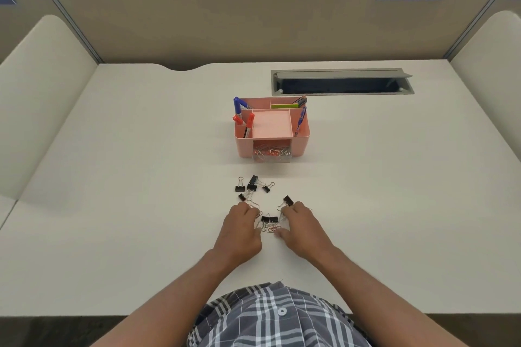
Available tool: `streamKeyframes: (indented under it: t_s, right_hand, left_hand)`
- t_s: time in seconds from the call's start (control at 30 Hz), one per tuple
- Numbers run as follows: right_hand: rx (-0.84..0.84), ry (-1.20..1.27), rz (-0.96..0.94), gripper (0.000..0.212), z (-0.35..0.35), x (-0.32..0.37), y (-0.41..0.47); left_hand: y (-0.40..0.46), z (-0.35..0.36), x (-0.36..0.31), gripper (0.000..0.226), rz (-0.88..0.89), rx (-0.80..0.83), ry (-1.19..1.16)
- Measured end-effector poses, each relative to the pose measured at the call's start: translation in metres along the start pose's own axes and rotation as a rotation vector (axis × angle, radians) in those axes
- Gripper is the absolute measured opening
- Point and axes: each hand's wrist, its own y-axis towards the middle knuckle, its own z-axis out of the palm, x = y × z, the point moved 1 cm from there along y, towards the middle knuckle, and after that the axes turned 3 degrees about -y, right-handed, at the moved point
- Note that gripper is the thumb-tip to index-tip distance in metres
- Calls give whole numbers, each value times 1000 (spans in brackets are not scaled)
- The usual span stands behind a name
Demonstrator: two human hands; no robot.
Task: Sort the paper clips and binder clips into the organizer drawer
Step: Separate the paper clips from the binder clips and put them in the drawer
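Observation:
A pink desk organizer [299,142] stands mid-desk, its clear drawer [271,155] pulled out in front and holding several paper clips. Black binder clips [251,186] lie scattered in front of it. Two more binder clips [269,219] and some paper clips [272,228] lie between my hands. My left hand [240,229] rests on the desk, its fingers bent around the left side of that small pile. On the right side, my right hand [300,227] has its fingertips by another binder clip [288,200]. Whether either hand pinches a clip is hidden.
Markers and pens stand in the organizer's upper compartments. A grey cable hatch [342,82] is open at the back right of the white desk [141,205]. Beige partition walls close off the back and both sides.

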Motion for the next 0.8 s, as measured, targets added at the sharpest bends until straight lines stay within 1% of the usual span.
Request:
streamKeyframes:
  t_s: [0.07, 0.13, 0.23, 0.43, 0.63, 0.73, 0.8]
  right_hand:
    - [-25, -7, -15, 38, 4, 2, 1]
    - [-58, -18, -39, 29, 4, 4, 3]
    - [-87, -21, -71, 15, 1, 6, 9]
    - [-60, -17, -87, 18, -3, 2, 14]
    - [-52, 57, -29, 18, -12, -1, 17]
    - [-101, 116, 38, 21, -18, -3, 16]
    - [-116, 110, 66, 24, -20, -4, 13]
  left_hand:
    - [1, 0, -1, 24, 12, -17, 5]
    - [5, -1, -2, 15, 26, -29, 14]
    - [12, -1, -3, 11, 33, -46, 30]
    - [18, 1, -3, 11, 27, -45, 24]
    - [18, 3, -1, 9, 19, -40, 44]
    - [18, 2, -1, 10, 6, -46, 38]
    - [17, 1, -1, 12, -15, -59, 37]
